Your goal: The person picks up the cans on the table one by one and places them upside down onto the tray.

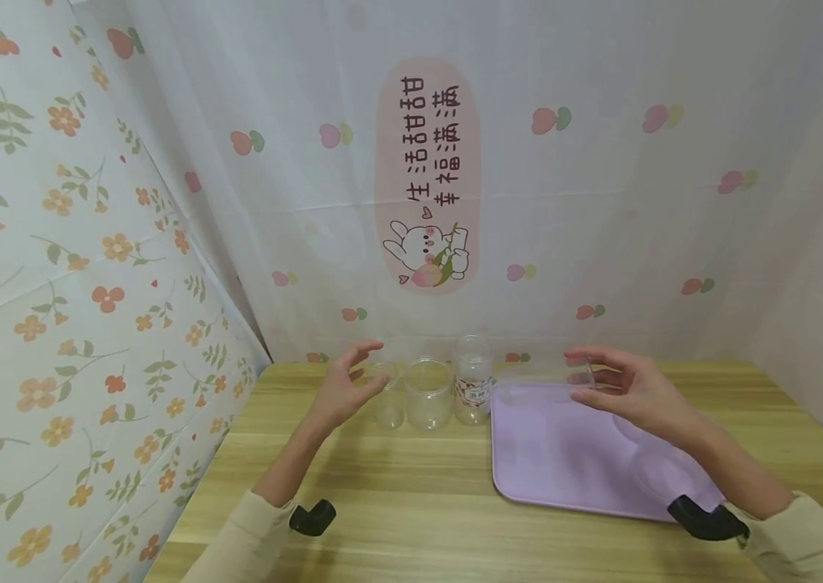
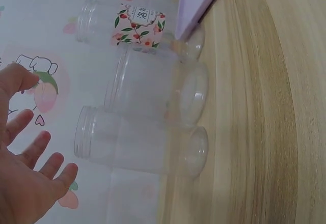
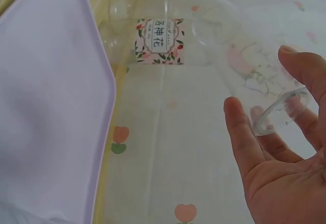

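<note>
Two hands up over the table [image 1: 382,510], only one loaded. Right hand [image 1: 637,389]: thumb and fingers bent partway round the thick round end of a clear jar [image 3: 272,113], gap between thumb and fingers fairly wide, about what the end needs. Several fingers show through the clear wall. Jar is held off the table, lying roughly sideways, body running away from the palm; outline is faint, so can't tell whether that end is base or mouth. In the head view it's above the far edge of the purple tray [image 1: 557,453].

Left hand [image 1: 342,389]: nothing in it. Fingers spread and slightly bent, thumb well apart from them. Nearest thing is the slim jar [image 2: 132,140]; left wrist view has the little finger just beside its threaded mouth with a small gap. Head view overlaps thumb and jar top.

Slim jar, wide jar [image 1: 428,397] and labelled jar [image 1: 473,390] stand upright in a row on the table, close together, left of the tray. Label is pink floral with Chinese characters. Printed curtain [image 1: 309,243] hangs behind. Another clear item [image 1: 667,474] sits on the tray's near right part; too faint to identify.
</note>
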